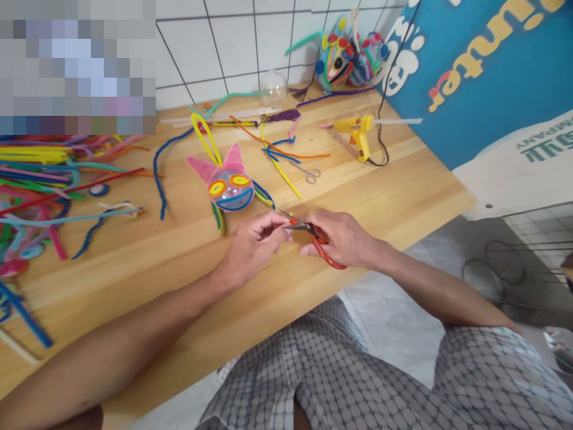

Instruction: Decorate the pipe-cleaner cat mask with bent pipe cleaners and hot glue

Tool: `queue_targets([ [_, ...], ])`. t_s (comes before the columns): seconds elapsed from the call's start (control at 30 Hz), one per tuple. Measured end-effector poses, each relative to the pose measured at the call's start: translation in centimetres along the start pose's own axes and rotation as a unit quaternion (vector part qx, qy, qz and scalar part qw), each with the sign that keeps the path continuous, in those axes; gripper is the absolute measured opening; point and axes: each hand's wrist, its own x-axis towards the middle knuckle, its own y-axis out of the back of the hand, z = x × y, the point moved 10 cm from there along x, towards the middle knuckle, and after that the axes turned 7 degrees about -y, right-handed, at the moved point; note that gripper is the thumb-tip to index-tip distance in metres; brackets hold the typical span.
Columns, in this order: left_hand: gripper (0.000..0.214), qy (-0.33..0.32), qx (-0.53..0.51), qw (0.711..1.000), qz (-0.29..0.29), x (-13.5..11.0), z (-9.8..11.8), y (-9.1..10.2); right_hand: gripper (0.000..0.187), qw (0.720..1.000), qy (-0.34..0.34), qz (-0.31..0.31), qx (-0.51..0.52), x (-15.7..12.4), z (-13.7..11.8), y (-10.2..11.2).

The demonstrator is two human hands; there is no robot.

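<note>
My right hand (pixel 342 239) grips red-handled scissors (pixel 329 255), blades pointing left toward my other hand. My left hand (pixel 253 245) pinches a small orange-red bit of pipe cleaner (pixel 292 221) at the blade tips. Both hands hover over the front edge of the wooden table (pixel 394 191). Just behind them lies a pipe-cleaner animal face (pixel 228 185) with pink ears, yellow-ringed eyes and a blue mouth.
A pile of coloured pipe cleaners (pixel 40 179) covers the table's left. A yellow glue gun (pixel 356 131) with a black cord, small metal scissors (pixel 308 173) and loose strands lie farther back. A second colourful craft figure (pixel 349 57) and a clear dome (pixel 274 86) stand by the tiled wall.
</note>
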Motion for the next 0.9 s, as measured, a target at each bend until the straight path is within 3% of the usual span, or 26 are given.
queue_targets([
  [0.17, 0.01, -0.046, 0.001, 0.999, 0.004, -0.4, 0.2, 0.1, 0.068, 1.0, -0.009, -0.011, -0.002, 0.0, -0.3, -0.3],
  [0.9, 0.01, -0.07, 0.027, 0.997, 0.0, -0.4, 1.9, 0.2, 0.063, 0.999, 0.01, 0.042, 0.032, 0.0, -1.5, -0.2],
])
